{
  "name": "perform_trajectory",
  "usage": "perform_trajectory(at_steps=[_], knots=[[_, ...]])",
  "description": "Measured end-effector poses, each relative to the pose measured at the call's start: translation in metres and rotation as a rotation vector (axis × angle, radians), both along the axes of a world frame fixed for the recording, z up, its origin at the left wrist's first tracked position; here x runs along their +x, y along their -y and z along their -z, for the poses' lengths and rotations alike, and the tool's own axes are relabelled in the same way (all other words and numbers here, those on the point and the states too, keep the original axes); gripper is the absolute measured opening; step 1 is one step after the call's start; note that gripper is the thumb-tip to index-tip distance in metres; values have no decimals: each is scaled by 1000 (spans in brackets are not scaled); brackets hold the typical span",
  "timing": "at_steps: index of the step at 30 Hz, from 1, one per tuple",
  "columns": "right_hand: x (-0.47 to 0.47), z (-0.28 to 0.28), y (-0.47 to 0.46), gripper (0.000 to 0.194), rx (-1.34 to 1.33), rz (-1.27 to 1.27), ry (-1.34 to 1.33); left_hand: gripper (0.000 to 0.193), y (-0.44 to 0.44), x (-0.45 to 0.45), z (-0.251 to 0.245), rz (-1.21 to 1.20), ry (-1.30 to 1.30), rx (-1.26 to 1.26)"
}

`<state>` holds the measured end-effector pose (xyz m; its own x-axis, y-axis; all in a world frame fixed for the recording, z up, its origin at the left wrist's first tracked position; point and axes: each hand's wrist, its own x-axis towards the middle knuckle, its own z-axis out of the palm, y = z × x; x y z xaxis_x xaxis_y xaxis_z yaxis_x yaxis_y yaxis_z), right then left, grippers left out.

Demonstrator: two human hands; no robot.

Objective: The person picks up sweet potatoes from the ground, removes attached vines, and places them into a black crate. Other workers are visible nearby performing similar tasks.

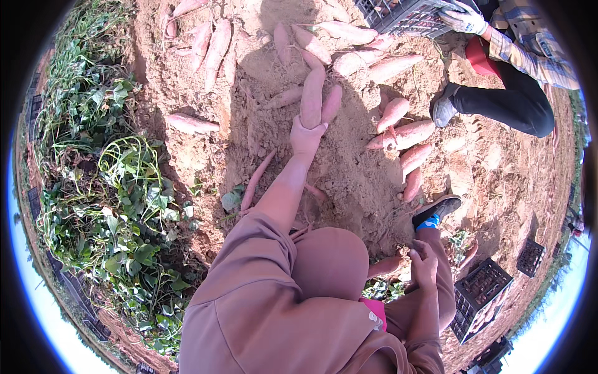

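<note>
My left hand [306,134] reaches forward and grips the near end of a long sweet potato [312,96]. Close against that root, on its right, is a second, smaller sweet potato [332,104]. A paler root [285,98] lies in the soil to the left. Several more sweet potatoes [310,45] lie beyond the held one. By my right lower leg, my right hand [424,265] hangs with loosely bent fingers and nothing visible in it. The nearest root to it is a sweet potato [386,267] beside my knee.
Green vines [126,224] run along the left. Ahead on the right, a co-worker's gloved hand [465,18] touches a black plastic crate [406,18]. A row of sweet potatoes [411,134] lies near that person's shoe [444,106]. Another crate [481,297] stands behind my right leg.
</note>
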<state>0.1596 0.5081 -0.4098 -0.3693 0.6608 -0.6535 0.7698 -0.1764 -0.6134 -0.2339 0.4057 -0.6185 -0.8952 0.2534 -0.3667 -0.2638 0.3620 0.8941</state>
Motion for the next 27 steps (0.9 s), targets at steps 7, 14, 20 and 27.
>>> perform_trajectory(at_steps=[7, 14, 20, 27], knots=[[-19, 36, 16, 32, -67, -63, 2, 88, 5, -3, -28, 690, -442, -310], [-141, 59, 29, 79, -265, -49, -377, 103, 19, 48, -92, 593, 21, -39], [-204, 99, 53, 77, -616, 367, -757, 81, 61, 56, -114, 1004, -301, 144], [-189, 129, 45, 49, -639, 569, -437, 74, 112, -56, -21, 194, -169, -876]])
